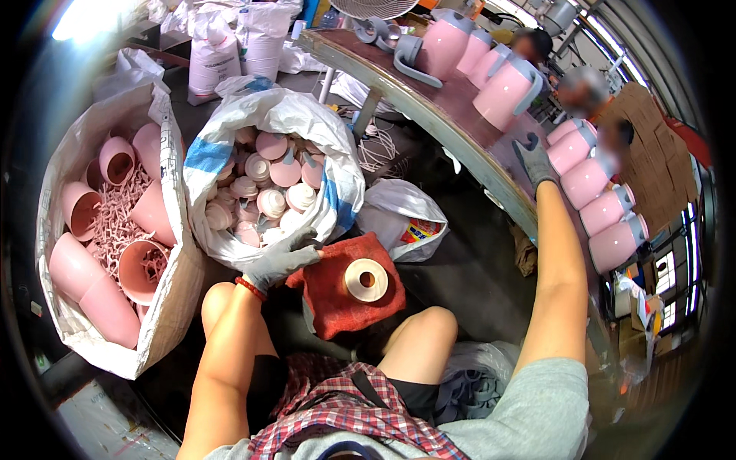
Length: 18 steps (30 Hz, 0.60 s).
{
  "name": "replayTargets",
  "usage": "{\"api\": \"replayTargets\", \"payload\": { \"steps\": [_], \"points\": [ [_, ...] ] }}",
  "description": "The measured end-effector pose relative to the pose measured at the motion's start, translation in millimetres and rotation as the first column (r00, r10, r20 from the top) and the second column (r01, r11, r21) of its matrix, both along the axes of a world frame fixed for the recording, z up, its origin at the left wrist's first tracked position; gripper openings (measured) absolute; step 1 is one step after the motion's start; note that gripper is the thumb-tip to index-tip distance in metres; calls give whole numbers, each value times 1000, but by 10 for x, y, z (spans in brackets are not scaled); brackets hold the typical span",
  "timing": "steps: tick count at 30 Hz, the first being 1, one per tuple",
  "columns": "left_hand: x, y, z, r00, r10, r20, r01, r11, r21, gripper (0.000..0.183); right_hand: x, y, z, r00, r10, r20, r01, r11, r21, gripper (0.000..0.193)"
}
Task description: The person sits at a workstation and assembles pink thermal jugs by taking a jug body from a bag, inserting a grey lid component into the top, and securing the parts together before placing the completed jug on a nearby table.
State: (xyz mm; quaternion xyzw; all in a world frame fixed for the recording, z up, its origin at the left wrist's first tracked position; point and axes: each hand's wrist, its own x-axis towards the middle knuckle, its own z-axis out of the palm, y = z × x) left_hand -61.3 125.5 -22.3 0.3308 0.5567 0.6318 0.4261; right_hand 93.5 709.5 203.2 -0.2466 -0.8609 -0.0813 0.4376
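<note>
My left hand (280, 263), in a grey glove, rests on the rim of a white sack (337, 165) filled with pink and white round lids (268, 192); its fingers lie flat and hold nothing I can see. A red cloth (337, 303) lies on my lap with a cream ring-shaped part (366, 280) on top of it, just right of that hand. My right hand (533, 159), also gloved, reaches up onto the brown workbench (429, 92) beside a pink jug (571, 147). Whether it grips anything is not clear.
A large white sack (165, 303) at left holds pink jug bodies and pink plastic scrap. More pink jugs (606, 207) with grey handles line the bench. A plastic bag (402, 218) lies under the bench. Other people work beyond the bench, upper right. White sacks (230, 46) stand behind.
</note>
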Motion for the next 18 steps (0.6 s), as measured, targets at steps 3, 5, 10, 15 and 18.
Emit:
{"api": "replayTargets", "payload": {
  "steps": [3, 5, 10, 15, 18],
  "points": [
    [-76, -129, -186, 996, 22, -90, -26, 999, -45, 40, 427, -437, 116, 915, -337, 220, 378, 908, -179, 43],
    [48, -157, 136, 985, -96, -140, 64, 974, -219, 28, 924, -459, 268, 848, -427, 313, 503, 834, -225, 48],
    [213, -328, -272, 952, -214, -219, 66, 841, -536, 21, 1888, -637, 96, 664, -656, 359, 745, 625, -234, 52],
    [319, -273, -387, 870, -286, -402, 15, 831, -557, 22, 2105, -776, 3, 589, -722, 363, 808, 538, -241, 54],
    [309, -228, -398, 784, -378, -492, 13, 803, -596, 34, 1976, -841, -26, 591, -697, 407, 805, 541, -243, 54]
  ]
}}
